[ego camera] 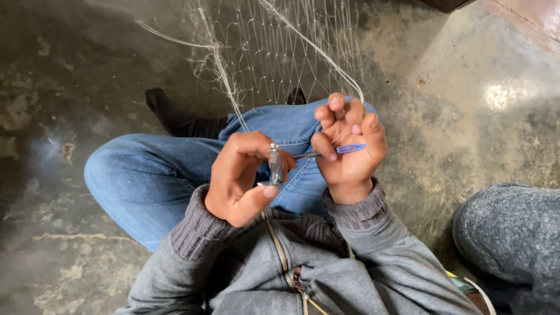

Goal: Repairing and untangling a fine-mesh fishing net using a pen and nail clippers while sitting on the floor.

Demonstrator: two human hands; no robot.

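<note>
Stretching over the jeans (146,175) beyond the fingertips, pale fishing net (274,52) trails cord up from the right hand (349,146), fingers curled shut on a blue netting needle (349,149). Left hand (242,175) fingers clamp an upright grey metal weight (275,166) against the thumb.

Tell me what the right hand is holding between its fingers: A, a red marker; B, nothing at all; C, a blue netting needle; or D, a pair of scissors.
C: the right hand pinches a slim blue netting needle pointing sideways, while the left hand grips a small metal piece beside the pale fishing net.
</note>
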